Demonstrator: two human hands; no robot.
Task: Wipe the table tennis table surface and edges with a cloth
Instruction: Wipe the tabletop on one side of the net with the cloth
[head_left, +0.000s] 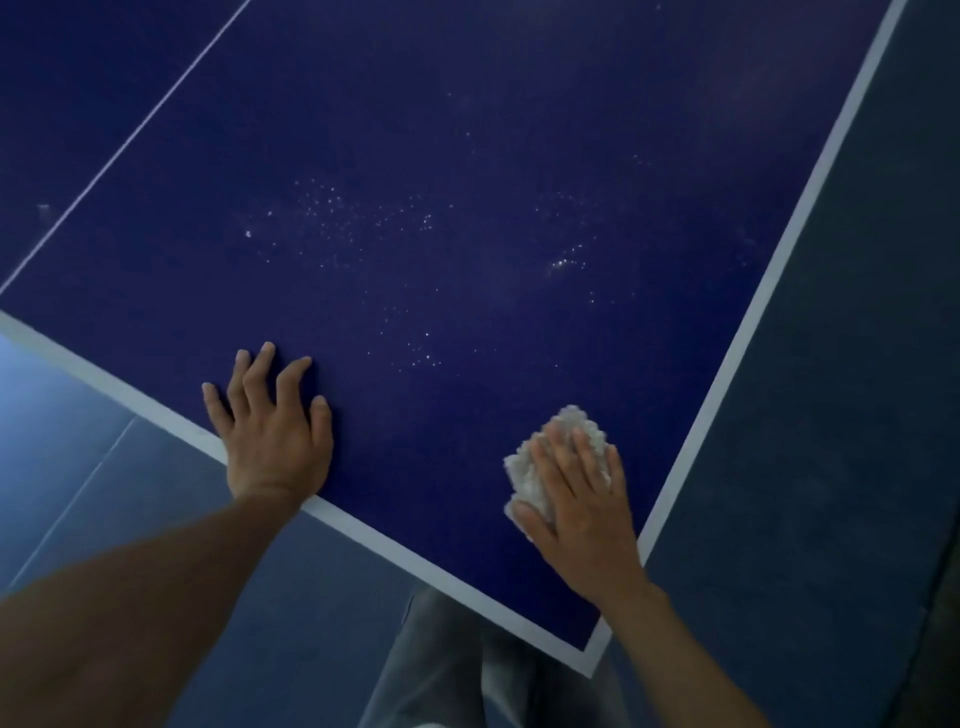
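- The dark blue counter (467, 130) is seen from above, marked with white lines as a table tennis surface; its near corner is pointed toward the bottom of the view.
- A white border line (156, 408) is seen along the near edge, another along the right-hand side (779, 270), and a thin white centre line (130, 140) is drawn across the upper left.
- The left hand (270, 431) is laid on the counter just inside the near border, with fingers spread and slightly arched, fingertips touching the surface; nothing is held in it.
- The right hand (576, 499) is pressed flat on the cloth (527, 480), fingers straight and close together; the cloth is not gripped but pinned beneath the palm and fingers.
- The cloth, whitish and nubbly, is bunched on the counter near the right-hand border and not far from the near corner; parts of it are shown past the fingertips and beside the thumb.
- Small pale specks (332, 208) are scattered over the middle of the surface, well apart from both hands.
- Grey trousers (441, 675) and a blue-grey floor (831, 467) are seen below and beside the counter.
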